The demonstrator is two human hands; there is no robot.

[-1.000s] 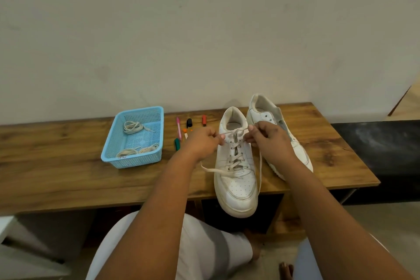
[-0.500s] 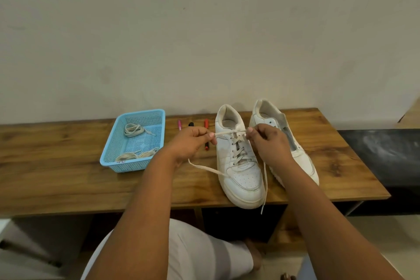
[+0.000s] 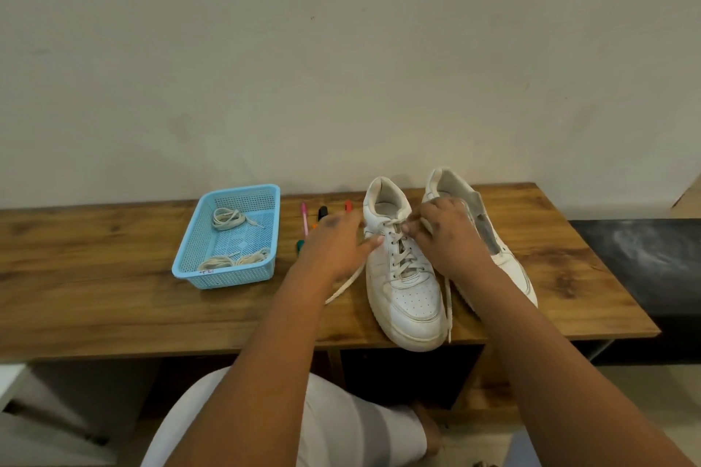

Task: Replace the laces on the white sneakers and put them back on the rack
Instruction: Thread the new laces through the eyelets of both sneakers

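From the head camera, both hands are working at the top of the laced sneaker, which is sitting on the wooden counter with its toe hanging a little over the near edge. The right hand is curling over the collar, its fingers pinching the lace at the top eyelets. The left hand is hovering just beside the shoe's left flank, fingers lightly spread, a fingertip touching the side; it looks to be gripping nothing, though one loose lace end is trailing out from under it across the counter. The other end is dangling down the shoe's right side, past the counter edge.

Risk from here, as I judge it: with the left end free, a tug from the right hand could be pulling the lace uneven or right out of an eyelet. And with that toe overhanging, a hard pull toward the person could be dragging the shoe off.

The laced sneaker's long axis is running away from the person, heel toward the wall, toe pointing back at them. The second sneaker is lying just beside it on the right, angled slightly outward and apparently unlaced. Spare laces are resting in the blue basket, markers between basket and shoes.
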